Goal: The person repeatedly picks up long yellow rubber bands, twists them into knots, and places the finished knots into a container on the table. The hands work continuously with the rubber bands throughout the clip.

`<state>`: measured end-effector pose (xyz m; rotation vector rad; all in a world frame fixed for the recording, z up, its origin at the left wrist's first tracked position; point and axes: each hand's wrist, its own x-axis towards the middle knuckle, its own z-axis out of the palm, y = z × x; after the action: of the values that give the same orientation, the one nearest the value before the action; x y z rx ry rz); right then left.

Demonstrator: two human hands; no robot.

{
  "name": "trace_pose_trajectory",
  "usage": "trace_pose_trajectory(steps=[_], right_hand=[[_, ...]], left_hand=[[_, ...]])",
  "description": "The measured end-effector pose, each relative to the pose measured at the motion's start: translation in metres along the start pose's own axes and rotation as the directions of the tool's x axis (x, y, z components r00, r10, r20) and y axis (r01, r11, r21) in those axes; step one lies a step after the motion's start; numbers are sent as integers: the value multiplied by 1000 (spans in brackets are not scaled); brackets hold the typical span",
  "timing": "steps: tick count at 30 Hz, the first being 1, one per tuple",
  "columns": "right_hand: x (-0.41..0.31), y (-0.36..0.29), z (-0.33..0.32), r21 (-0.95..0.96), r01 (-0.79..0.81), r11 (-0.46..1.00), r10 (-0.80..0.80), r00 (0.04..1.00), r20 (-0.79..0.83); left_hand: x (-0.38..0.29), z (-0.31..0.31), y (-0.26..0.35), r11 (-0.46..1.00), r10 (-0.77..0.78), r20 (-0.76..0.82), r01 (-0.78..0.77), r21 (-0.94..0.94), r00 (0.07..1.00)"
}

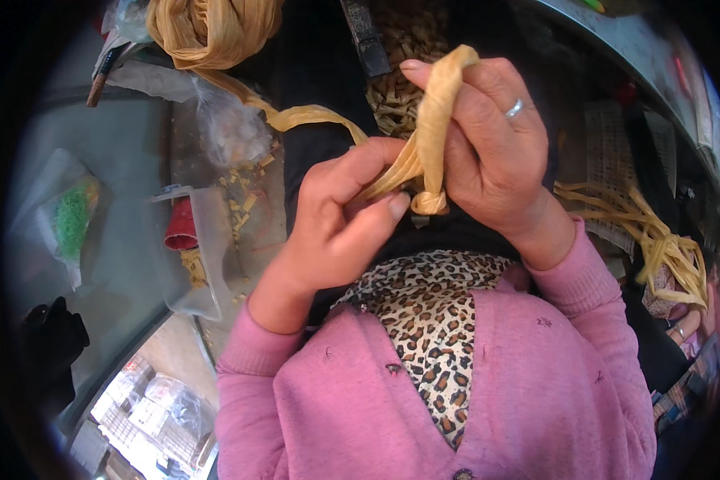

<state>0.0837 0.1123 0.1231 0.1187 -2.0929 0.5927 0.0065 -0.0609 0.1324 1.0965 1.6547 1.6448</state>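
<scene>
A tan, ribbon-like fibrous strip (436,114) is stretched and folded between my hands above my lap. Its upper bend passes over the fingers of my right hand (495,135), which wears a ring and grips the strip. A small knotted or rolled end (429,203) hangs below, between the hands. With thumb and fingers, my left hand (342,210) pinches a pleated part of the strip (399,168). From behind that hand a flat length of strip (315,116) runs up and left to a large wound bundle (216,30) of like material.
Small folded tan pieces (399,99) lie heaped beyond my hands. At left are a clear plastic bin (210,264) holding a red cone (182,225), a plastic bag (231,129) and green shreds (72,219). Loose strips (666,246) hang at right, near another person's hand (690,324).
</scene>
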Motion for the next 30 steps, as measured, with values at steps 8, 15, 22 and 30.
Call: trace_pose_trajectory(steps=[8, 15, 22, 30], right_hand=[[-7, -15, -7, 166, -365, 916, 301, 900, 316], [-35, -16, 6, 574, -753, 322, 433, 656, 618], [-3, -5, 2, 339, -939, -54, 416, 287, 863], [-16, 67, -23, 813, -581, -33, 550, 669, 500]], left_hand=[[-5, -16, -14, 980, -106, -74, 117, 162, 992], [-1, -16, -20, 994, -111, 62, 109, 32, 992], [9, -13, -21, 892, -356, -181, 276, -357, 917], [4, -52, -33, 891, -436, -275, 369, -265, 857]])
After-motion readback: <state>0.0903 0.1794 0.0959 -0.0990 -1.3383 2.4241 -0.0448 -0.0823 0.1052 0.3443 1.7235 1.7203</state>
